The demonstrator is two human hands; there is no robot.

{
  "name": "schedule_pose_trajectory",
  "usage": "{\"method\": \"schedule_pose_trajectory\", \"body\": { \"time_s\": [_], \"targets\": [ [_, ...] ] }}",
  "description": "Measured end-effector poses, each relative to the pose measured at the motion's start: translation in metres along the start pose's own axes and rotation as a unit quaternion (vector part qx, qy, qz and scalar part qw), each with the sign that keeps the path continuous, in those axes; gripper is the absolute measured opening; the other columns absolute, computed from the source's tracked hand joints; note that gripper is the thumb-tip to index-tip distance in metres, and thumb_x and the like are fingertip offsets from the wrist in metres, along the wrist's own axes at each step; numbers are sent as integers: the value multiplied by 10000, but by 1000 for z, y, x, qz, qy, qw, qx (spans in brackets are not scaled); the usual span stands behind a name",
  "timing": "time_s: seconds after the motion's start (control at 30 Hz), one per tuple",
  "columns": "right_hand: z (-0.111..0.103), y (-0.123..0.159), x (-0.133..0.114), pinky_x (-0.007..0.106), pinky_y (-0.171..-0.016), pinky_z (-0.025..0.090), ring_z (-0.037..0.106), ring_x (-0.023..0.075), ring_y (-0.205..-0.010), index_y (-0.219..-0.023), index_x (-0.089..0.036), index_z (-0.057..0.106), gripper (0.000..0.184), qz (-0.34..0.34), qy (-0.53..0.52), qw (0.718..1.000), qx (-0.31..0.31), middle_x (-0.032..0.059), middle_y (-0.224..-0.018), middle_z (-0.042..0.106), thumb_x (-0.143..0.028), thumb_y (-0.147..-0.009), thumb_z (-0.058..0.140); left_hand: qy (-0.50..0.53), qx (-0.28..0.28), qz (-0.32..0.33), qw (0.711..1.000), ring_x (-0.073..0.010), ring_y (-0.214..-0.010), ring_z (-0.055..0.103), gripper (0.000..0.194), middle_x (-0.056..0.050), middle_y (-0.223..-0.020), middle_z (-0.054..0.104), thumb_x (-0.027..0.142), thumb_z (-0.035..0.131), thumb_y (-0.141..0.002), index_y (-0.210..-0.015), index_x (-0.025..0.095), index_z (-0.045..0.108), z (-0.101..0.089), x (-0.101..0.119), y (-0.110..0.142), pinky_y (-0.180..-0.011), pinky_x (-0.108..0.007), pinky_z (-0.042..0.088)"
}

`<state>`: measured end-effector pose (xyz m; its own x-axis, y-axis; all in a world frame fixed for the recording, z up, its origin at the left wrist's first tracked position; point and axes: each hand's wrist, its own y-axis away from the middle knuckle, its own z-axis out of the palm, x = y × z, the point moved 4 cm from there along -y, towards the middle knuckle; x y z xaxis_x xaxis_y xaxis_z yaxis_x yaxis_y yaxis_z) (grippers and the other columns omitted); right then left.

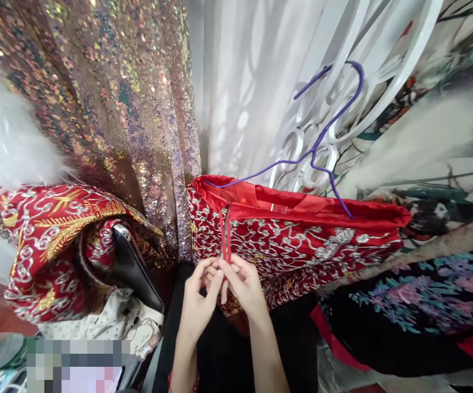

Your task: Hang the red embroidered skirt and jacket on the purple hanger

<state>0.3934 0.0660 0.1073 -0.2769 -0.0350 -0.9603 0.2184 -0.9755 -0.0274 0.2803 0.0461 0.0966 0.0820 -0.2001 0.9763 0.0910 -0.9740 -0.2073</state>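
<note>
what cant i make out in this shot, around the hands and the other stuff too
All in the head view:
Lower ends of the red strips: hidden by the fingers of the left hand and right hand.
Label in the red garment: print too small to read.
White fluff: blurred, cut off by the left edge.
Black floral cloth: cut off by the right edge.
Lower left: covered by a pixelated patch.

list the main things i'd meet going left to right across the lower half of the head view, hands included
Bunched red embroidered fabric → left hand → right hand → black floral fabric.
</note>
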Motion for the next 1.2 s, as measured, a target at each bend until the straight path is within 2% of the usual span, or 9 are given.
{"method": "schedule_pose_trajectory", "body": {
  "time_s": [0.27,0.37,0.5,0.6,0.73,0.8,0.93,1.07,1.2],
  "targets": [
    [-5,3,34,144,-318,157,446,53,-332,-915,-204,561,316,65,-103,993,4,-17,-612,647,-517,-881,585,-24,-73,14,997,-174,-916,682,314,-58,-1019,704,361,625,-911,-1192,222,617,-1,-10,-1,-840,-285,554],
    [-8,6,33,155,-326,263,427,52,-366,-953,-208,586,324,24,-51,998,27,-2,-680,680,-524,-884,612,-68,-45,38,996,-185,-989,674,264,-68,-1092,693,321,636,-904,-1150,224,647,2,-8,-2,-888,-293,538],
    [-15,13,22,233,-482,504,540,92,-500,-1021,-205,644,300,-59,70,992,86,46,-871,692,-483,-936,569,-103,38,75,991,-188,-923,671,179,-72,-1030,690,325,596,-929,-1020,227,714,9,-3,-2,-705,-258,532],
    [-21,18,15,278,-583,531,568,110,-579,-1019,-203,691,298,-107,225,953,170,70,-943,630,-446,-963,528,-136,119,110,977,-178,-871,660,169,-62,-970,675,332,631,-908,-985,239,749,9,-2,0,-660,-254,518],
    [-28,22,6,449,-907,502,616,245,-975,-943,-213,710,275,-198,403,849,280,144,-1146,605,-407,-960,515,-123,187,64,973,-117,-564,557,216,13,-667,592,385,615,-921,-1023,223,714,4,-11,5,-536,-231,475],
    [-28,18,7,457,-934,488,632,246,-981,-919,-221,663,261,-199,392,870,225,120,-1061,673,-380,-984,466,-94,176,37,979,-138,-620,624,281,-8,-705,654,431,545,-956,-1035,206,694,4,-15,6,-569,-237,516],
    [-22,10,14,301,-687,526,659,172,-671,-1016,-222,575,296,-108,276,947,122,37,-781,701,-389,-1031,332,-76,174,34,981,-211,-952,713,395,-84,-997,755,467,450,-991,-999,188,730,6,-17,4,-851,-320,578],
    [-9,11,11,335,-834,539,713,226,-986,-1285,-204,531,357,-110,298,938,138,125,-1149,725,-381,-1010,388,-53,179,20,982,-219,-907,729,299,-74,-983,780,447,617,-907,-929,192,771,9,-20,0,-894,-340,574],
    [-2,11,8,341,-809,550,726,242,-936,-1343,-183,512,448,-119,277,940,158,128,-1079,747,-427,-968,510,-41,153,39,987,-217,-895,728,190,-60,-936,783,375,701,-843,-834,201,778,13,-19,-1,-876,-330,577]
  ]
}}
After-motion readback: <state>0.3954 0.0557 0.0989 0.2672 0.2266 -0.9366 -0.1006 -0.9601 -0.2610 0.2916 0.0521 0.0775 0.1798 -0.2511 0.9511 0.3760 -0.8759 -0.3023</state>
